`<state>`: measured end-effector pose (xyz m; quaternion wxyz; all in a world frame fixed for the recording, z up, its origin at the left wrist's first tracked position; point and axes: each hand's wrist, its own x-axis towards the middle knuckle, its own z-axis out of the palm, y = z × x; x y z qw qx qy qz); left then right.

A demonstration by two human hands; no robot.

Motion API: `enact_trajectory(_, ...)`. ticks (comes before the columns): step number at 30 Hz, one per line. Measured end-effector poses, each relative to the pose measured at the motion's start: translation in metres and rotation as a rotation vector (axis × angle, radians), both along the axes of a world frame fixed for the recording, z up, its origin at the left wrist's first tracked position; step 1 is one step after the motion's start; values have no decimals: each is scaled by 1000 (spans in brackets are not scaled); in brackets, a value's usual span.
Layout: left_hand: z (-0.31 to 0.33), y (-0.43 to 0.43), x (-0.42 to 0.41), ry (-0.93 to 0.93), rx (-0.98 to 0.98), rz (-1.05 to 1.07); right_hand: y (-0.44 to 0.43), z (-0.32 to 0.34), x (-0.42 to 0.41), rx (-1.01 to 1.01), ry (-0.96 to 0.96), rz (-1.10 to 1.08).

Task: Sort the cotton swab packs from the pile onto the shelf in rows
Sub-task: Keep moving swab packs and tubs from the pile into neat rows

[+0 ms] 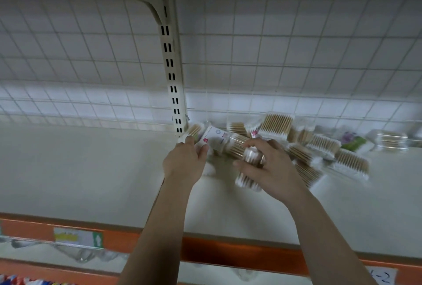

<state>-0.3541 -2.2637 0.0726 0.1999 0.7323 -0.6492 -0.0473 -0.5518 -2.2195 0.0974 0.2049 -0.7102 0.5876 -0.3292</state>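
Observation:
A pile of clear cotton swab packs (315, 145) with wooden sticks lies at the back of the white shelf (80, 170), right of the slotted upright. My left hand (185, 163) grips a pack with a white label (214, 137) near the upright's foot. My right hand (271, 168) holds another swab pack (247, 170), fingers curled round it, at the pile's left edge. Motion blurs the frame.
A slotted cream upright (172, 74) and a wire grid back panel (296, 45) stand behind the shelf. An orange price rail (228, 252) runs along the front edge. A green and purple packet (352, 142) lies among the pile at the right.

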Motion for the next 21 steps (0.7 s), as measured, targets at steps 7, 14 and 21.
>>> enact_trajectory(7,-7,-2,0,147,-24,-67,-6,-3,-8,-15,15,-20)
enact_trajectory(14,-13,5,-4,303,-120,-178,-7,-5,-15,-25,9,-55)
enact_trajectory(21,11,20,-28,400,-278,-300,-1,-8,-33,-120,1,-103)
